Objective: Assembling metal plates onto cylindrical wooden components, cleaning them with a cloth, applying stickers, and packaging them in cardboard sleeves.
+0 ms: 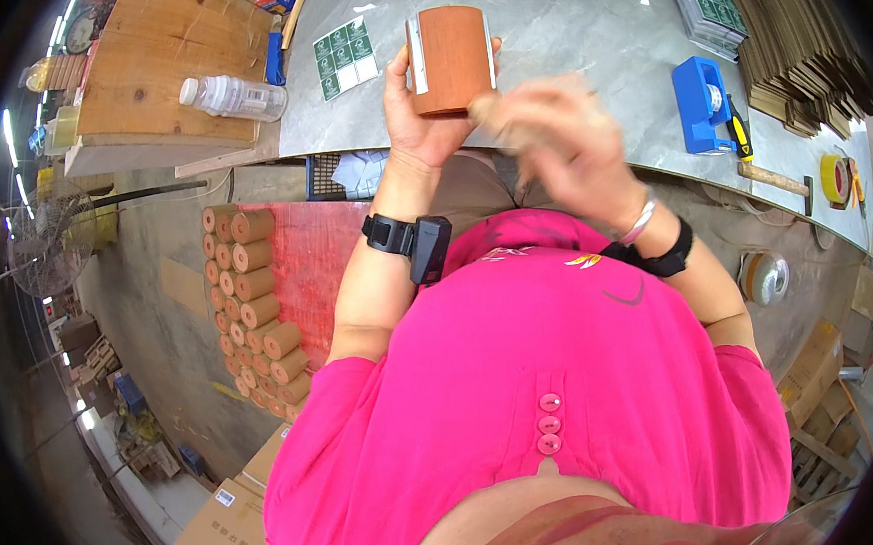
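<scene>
Left hand (426, 108) is clamped on the brown tube (451, 57), upright over the table edge (562, 35). Right hand (548, 131) — blurred, grip unreadable — sits just right of it, below.

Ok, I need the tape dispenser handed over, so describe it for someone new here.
Start at the grey marble-look table. Right of the blurred right hand sits the blue tape dispenser, the only bright blue block there, beside a yellow-handled cutter.
</scene>
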Demonstrator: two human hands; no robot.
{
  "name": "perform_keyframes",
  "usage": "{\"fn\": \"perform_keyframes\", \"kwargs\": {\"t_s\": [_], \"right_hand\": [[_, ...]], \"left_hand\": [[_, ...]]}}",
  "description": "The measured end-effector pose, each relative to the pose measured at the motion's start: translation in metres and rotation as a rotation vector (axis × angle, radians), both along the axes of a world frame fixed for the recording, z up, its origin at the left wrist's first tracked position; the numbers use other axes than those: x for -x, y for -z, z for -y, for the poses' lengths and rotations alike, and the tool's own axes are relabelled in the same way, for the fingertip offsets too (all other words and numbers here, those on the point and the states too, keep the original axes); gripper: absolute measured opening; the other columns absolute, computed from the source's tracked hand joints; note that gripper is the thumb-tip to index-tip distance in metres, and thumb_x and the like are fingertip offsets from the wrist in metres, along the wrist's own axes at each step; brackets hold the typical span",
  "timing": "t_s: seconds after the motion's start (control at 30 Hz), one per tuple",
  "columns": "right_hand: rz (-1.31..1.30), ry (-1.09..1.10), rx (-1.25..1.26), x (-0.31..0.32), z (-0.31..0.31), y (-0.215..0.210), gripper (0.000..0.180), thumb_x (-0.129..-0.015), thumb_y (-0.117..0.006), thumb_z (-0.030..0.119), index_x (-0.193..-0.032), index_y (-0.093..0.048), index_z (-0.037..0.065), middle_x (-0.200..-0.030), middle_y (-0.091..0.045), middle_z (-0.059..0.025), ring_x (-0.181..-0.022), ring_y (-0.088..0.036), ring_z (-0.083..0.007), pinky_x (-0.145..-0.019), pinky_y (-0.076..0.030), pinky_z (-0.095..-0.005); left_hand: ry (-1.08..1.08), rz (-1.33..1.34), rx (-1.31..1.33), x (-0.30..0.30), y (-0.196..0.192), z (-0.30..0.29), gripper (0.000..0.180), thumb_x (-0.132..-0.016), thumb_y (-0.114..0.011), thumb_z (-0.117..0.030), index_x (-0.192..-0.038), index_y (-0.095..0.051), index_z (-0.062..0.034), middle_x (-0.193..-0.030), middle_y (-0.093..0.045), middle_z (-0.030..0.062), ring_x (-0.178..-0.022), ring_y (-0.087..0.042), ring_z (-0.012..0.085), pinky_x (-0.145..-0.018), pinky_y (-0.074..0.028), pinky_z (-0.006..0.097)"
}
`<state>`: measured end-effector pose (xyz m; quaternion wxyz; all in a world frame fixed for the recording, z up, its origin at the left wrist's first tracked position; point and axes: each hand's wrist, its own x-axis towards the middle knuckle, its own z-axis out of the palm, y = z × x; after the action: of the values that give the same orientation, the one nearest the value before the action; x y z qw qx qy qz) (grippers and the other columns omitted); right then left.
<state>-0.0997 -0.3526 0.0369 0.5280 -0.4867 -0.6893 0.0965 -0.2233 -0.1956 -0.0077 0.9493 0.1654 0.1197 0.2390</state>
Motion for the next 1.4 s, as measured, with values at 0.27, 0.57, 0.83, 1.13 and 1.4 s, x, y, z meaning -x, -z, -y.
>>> {"fn": "perform_keyframes", "kwargs": {"t_s": [0.27, 0.57, 0.83, 1.13, 1.4], "right_hand": [[-0.056, 0.441, -0.104, -0.061, -0.029, -0.002, 0.038, -0.071, -0.065, -0.001, -0.109, -0.069, 0.005, -0.106, -0.064, -0.0137, -0.097, -0.061, -0.0324, -0.085, -0.051, -0.038], [0.097, 0.22, -0.12, -0.006, -0.018, -0.005, 0.041, -0.071, -0.064, -0.002, -0.111, -0.066, 0.008, -0.107, -0.063, -0.012, -0.098, -0.059, -0.0351, -0.085, -0.051, -0.0413], [0.321, 0.623, 0.099, -0.077, 0.01, 0.043, 0.038, -0.077, -0.072, 0.01, -0.114, -0.066, 0.008, -0.115, -0.064, -0.0113, -0.102, -0.06, -0.0331, -0.088, -0.048, -0.0419], [-0.051, 0.382, 0.177, -0.02, -0.02, 0.03, 0.066, -0.08, -0.079, 0.04, -0.125, -0.056, -0.003, -0.12, -0.06, -0.0208, -0.109, -0.059, -0.036, -0.093, -0.047, -0.0422], [-0.173, 0.418, 0.367, -0.034, -0.022, 0.047, 0.079, -0.074, -0.082, 0.046, -0.128, -0.052, -0.002, -0.119, -0.061, -0.0194, -0.112, -0.059, -0.0316, -0.093, -0.048, -0.0412]], "left_hand": [[0.189, 0.068, 0.067, 0.004, 0.004, -0.001, 0.089, -0.086, -0.044, -0.078, -0.145, -0.042, -0.0106, -0.14, -0.049, 0.0161, -0.118, -0.054, 0.0366, -0.095, -0.048, 0.051], [0.063, 0.197, 0.246, -0.004, -0.003, 0.013, 0.076, -0.096, -0.043, -0.06, -0.147, -0.036, -0.0037, -0.139, -0.046, 0.0251, -0.117, -0.056, 0.0358, -0.096, -0.049, 0.052], [0.219, 0.231, 0.258, -0.002, -0.004, 0.002, 0.082, -0.09, -0.05, -0.065, -0.143, -0.039, -0.0032, -0.133, -0.052, 0.0231, -0.123, -0.054, 0.0365, -0.1, -0.049, 0.052], [-0.121, -0.243, -0.556, -0.025, -0.02, 0.027, 0.063, -0.103, -0.04, -0.051, -0.142, -0.039, -0.0022, -0.138, -0.05, 0.0128, -0.129, -0.049, 0.0239, -0.109, -0.04, 0.044], [-0.067, -0.267, -0.582, -0.007, -0.02, 0.03, 0.072, -0.103, -0.035, -0.054, -0.15, -0.027, 0.0002, -0.148, -0.038, 0.0182, -0.137, -0.037, 0.0304, -0.114, -0.03, 0.044]]}}
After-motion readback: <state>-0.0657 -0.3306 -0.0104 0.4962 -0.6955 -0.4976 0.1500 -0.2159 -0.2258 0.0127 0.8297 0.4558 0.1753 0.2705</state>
